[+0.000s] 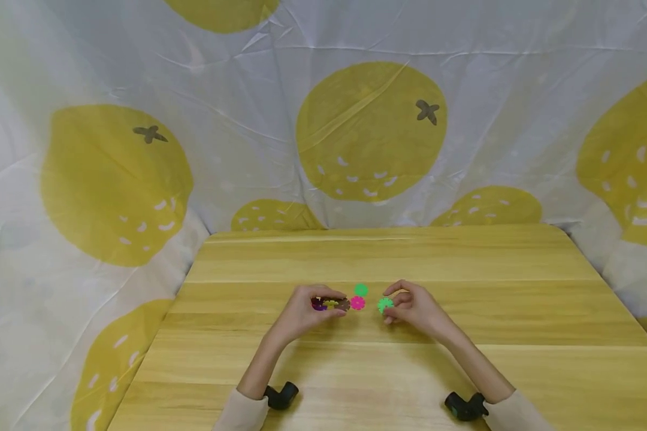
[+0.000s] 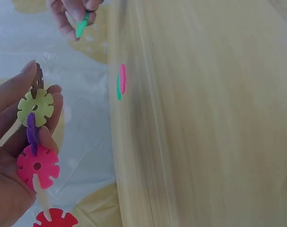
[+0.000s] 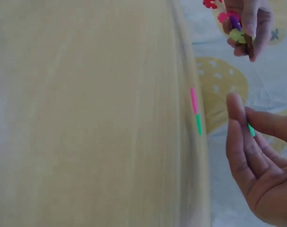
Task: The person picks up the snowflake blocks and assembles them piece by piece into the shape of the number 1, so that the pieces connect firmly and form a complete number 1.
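My left hand grips a chain of interlocking snowflake discs. In the left wrist view the chain runs from a brown disc at the fingertips through yellow, purple and pink discs to a whitish disc and a red disc, cut off by the frame's edge. Between thumb and fingers, my right hand pinches a single green disc, apart from the chain. Between the hands lie a loose pink disc and, just behind it, another green disc.
The wooden table extends around both hands. Behind it hangs a pale cloth printed with yellow lemons. A black wrist device is worn on the left forearm and a similar black device on the right.
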The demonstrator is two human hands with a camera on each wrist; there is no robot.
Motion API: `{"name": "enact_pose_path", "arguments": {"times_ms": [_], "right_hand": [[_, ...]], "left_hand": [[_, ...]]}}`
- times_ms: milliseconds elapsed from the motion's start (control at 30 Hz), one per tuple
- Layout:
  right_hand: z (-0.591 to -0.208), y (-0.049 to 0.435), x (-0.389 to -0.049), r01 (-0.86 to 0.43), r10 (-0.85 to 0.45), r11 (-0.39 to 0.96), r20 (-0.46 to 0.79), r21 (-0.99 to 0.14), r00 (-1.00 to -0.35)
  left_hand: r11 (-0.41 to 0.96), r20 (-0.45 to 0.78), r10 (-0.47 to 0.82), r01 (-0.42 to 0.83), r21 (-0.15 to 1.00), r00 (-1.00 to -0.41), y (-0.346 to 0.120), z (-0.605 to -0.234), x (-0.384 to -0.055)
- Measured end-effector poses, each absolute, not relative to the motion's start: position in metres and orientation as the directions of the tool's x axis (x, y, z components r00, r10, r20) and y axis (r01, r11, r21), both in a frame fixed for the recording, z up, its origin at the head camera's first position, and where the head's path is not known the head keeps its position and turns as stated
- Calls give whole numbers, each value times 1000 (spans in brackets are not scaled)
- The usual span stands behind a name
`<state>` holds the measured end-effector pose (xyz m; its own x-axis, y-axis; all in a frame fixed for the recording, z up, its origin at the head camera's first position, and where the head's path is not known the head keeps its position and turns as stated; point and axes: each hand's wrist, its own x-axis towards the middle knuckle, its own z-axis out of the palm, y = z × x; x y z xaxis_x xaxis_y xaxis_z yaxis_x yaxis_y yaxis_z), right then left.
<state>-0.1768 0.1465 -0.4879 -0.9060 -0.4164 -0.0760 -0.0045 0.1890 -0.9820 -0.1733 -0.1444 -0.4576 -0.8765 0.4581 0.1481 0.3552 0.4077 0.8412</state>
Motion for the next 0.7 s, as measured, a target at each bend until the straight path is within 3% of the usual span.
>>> {"name": "enact_pose_path", "arguments": {"times_ms": [367,700], "right_hand": [[-476,138,-156,-172,-402,164,93,-971,-911],[-475,124,-144,-192,-357,115,140,-975,-924]], "left_hand": [[371,168,467,365,854,-868,-143,-453,-169],[369,176,454,364,855,-873,-141,-451,-164]]}}
